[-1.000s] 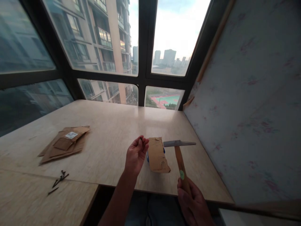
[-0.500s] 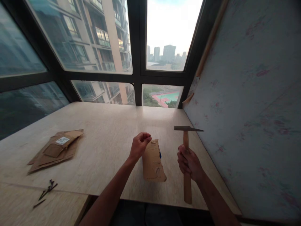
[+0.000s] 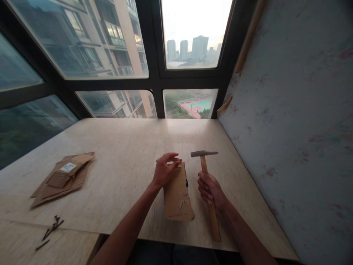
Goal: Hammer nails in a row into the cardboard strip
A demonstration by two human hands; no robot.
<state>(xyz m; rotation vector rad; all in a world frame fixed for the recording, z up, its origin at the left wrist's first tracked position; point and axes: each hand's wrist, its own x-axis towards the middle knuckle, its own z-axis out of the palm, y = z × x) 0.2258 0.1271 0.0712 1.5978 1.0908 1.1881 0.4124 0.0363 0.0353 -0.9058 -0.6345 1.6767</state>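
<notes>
My left hand (image 3: 165, 170) is over the far end of a torn brown cardboard piece (image 3: 176, 198). Its thumb and index finger pinch what looks like a nail (image 3: 181, 161), of which only a small dark end shows. A bit of blue (image 3: 186, 183) peeks out at the cardboard's right edge. To the right, my right hand (image 3: 211, 189) is wrapped round the wooden handle of a hammer (image 3: 204, 162). The hammer is raised, head up, its metal head close to the far right of the cardboard and not touching it.
Flattened brown cardboard packets (image 3: 62, 176) with a white label lie on the left of the pale tabletop (image 3: 124, 147). Several dark nails (image 3: 52, 228) are near the front left. A patterned wall (image 3: 289, 147) bounds the right side, windows (image 3: 190, 105) the back.
The hammer has shifted left towards the cardboard and its head has tilted. My left hand has moved slightly right over the far end of the cardboard. The view has shifted a little.
</notes>
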